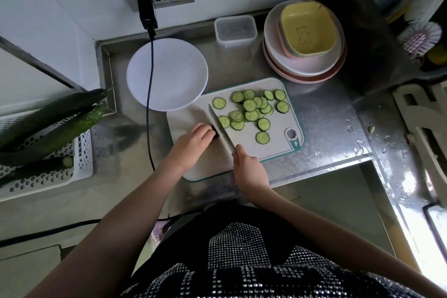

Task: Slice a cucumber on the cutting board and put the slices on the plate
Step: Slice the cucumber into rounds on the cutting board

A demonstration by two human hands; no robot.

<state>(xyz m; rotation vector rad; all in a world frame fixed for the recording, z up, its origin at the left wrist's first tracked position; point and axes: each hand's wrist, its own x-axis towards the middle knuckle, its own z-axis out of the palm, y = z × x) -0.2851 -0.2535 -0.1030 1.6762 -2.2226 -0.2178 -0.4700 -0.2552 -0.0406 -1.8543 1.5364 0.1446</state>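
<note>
Head view: slicing nearly done. The left hand (193,139) pins the cucumber stub (215,133) on the cutting board (278,143); the right hand (249,167) grips the knife (221,129). Slices (251,110) lie right; likely next, moving them to the far-left plate (179,72).

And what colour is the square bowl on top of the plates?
Yellow: the square bowl, seen from the head camera.

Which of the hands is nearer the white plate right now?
Left. The left hand holds the cucumber stub on the cutting board, just below the white plate. The right hand grips the knife farther down the board.
</note>
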